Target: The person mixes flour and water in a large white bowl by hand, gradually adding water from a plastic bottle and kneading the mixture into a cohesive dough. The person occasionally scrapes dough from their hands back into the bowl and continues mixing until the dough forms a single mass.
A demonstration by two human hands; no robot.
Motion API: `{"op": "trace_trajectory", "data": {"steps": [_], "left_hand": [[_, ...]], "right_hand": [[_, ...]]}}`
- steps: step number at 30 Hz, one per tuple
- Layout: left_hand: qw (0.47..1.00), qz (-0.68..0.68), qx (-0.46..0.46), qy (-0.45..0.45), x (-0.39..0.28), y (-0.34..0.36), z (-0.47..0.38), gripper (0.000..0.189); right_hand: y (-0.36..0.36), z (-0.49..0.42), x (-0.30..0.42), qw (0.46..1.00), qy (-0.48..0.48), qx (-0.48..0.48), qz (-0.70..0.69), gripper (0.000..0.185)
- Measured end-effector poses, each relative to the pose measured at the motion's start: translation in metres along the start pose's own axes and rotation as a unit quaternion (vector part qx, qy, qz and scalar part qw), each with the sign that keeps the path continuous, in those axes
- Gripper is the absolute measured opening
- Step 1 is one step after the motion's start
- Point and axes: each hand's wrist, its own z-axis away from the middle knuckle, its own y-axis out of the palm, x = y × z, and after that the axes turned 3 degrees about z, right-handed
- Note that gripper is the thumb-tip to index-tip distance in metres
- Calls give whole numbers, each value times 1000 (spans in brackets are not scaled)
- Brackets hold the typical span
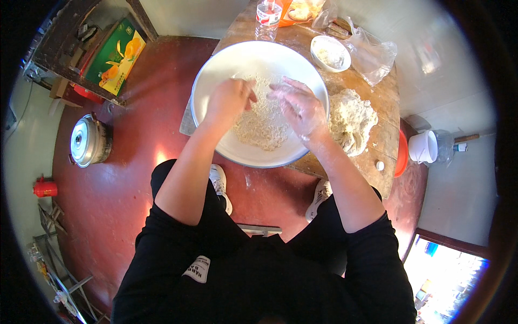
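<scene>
A wide white enamel basin in front of me holds crumbly, floury dough bits. Over its left half is my left hand, blurred and with curled fingers; whether anything is in them is hidden. My right hand, dusted with flour, hovers over the basin's right side with its fingers spread and nothing held. Just right of the basin, a large rough lump of dough rests on the wooden table. Behind that lump stands a small white bowl with flour in it.
A clear plastic bottle, an orange package and a clear plastic bag lie toward the table's back. A white cap sits near its right edge. On the red floor are a lidded metal pot and a white bucket.
</scene>
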Motion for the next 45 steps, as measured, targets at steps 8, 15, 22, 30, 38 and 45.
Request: {"op": "trace_trajectory", "data": {"steps": [8, 15, 22, 30, 38, 45], "left_hand": [[975, 173, 91, 110, 4, 75, 37, 38], [947, 305, 98, 32, -24, 7, 34, 41], [946, -244, -158, 142, 18, -51, 37, 57], [969, -192, -104, -118, 56, -41, 17, 34], [965, -202, -111, -124, 74, -54, 17, 27], [959, -231, -73, -148, 57, -48, 6, 26]], "right_hand": [[30, -14, 15, 995, -88, -43, -36, 39], [13, -8, -7, 978, 209, 4, 16, 52], [37, -15, -16, 944, 250, 131, 169, 79], [117, -85, -37, 948, 244, 157, 129, 84], [70, -28, 64, 867, 79, 492, 11, 57], [35, 2, 25, 837, 45, 540, 80, 58]]}}
